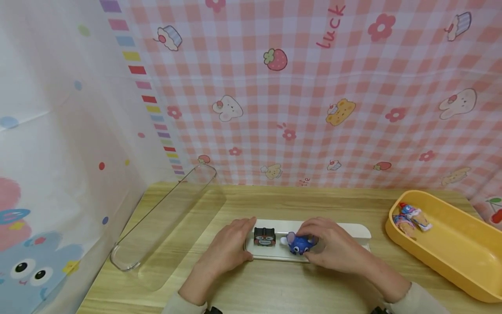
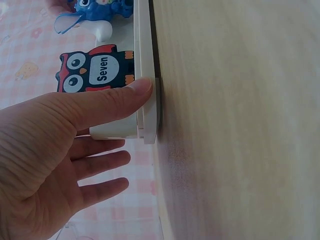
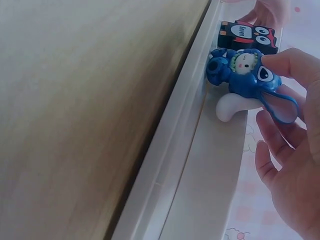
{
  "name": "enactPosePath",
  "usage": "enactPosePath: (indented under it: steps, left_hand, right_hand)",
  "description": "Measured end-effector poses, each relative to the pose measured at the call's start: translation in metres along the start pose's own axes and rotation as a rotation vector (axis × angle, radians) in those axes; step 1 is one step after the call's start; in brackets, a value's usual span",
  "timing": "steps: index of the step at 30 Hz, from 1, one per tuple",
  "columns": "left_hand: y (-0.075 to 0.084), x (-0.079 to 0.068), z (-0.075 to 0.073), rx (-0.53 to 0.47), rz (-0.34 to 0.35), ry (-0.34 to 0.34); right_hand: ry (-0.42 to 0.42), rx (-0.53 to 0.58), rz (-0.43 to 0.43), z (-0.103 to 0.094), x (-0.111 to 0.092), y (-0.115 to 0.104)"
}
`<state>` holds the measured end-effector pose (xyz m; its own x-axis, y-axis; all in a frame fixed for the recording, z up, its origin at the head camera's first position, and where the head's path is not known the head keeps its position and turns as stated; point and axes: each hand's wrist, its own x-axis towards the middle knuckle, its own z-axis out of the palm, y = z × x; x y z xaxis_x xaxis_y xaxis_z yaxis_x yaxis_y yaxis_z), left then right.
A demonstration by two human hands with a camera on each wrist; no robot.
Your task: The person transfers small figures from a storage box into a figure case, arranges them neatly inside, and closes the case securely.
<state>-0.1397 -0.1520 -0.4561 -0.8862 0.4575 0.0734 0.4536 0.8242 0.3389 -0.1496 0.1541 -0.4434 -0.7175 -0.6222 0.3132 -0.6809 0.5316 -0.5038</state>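
Note:
My left hand point(image 1: 231, 244) grips the left end of a long white display base point(image 1: 358, 230), thumb along its front edge. Close beside that thumb, a black and red owl figure point(image 2: 104, 69) stands on the base, "Seven" written on its white belly. My right hand point(image 1: 335, 246) pinches a small blue big-eared figurine point(image 1: 300, 244) between thumb and fingers, just to the right of the owl. In the right wrist view the figurine point(image 3: 245, 72) shows a pale face on its front and a white rounded piece at its side. Its feet are right at the base's front ledge.
A clear plastic cover point(image 1: 172, 226) lies at the left of the wooden table point(image 1: 282, 288). On the right stands a yellow tray point(image 1: 462, 248) with small colourful figurines point(image 1: 417, 216) at its far left end. A pink checked cloth point(image 1: 306, 96) hangs behind the table.

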Motion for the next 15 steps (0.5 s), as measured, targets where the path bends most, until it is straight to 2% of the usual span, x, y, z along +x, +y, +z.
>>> enactPosePath:
  steps: [10, 15]
  left_hand:
    - [0.000, 0.000, 0.000, 0.004, 0.003, 0.005]
    - [0.001, 0.000, -0.001, 0.006, 0.003, 0.003]
  right_hand:
    - [0.029, -0.036, -0.022, -0.014, -0.002, -0.004]
    - [0.080, -0.053, -0.057, -0.023, -0.006, -0.005]
